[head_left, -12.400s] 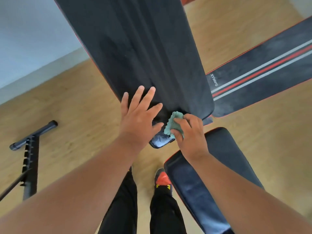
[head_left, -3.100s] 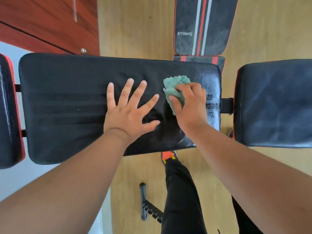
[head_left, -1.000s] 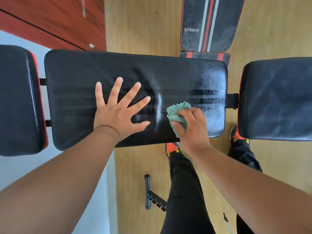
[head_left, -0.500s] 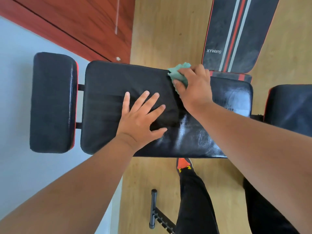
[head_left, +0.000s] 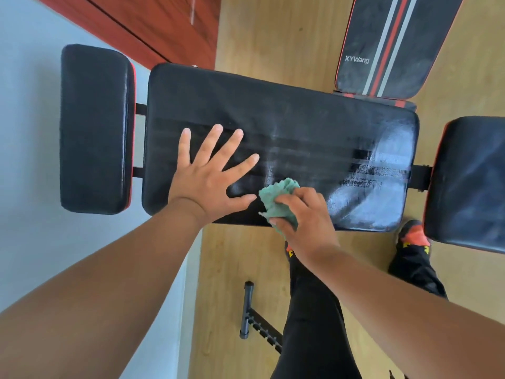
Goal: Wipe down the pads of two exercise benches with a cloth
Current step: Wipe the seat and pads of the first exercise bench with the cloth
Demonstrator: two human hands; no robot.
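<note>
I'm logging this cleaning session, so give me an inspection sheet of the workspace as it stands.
Surface: long black pad, wet sheen toward its right end.
Job's things: green cloth bunched on the pad's near edge; striped bench beyond; small end pad left; another black pad right.
Clutter: black metal bar on the floor.
Grippers: left hand flat, fingers spread on the pad; right hand grips the cloth.
Cables: nothing seen.
Surroundings: wooden floor, red-brown door.

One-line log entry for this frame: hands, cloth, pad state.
left hand: flat on long pad | right hand: grips green cloth at pad's near edge | pad right end: glossy streaks
</note>
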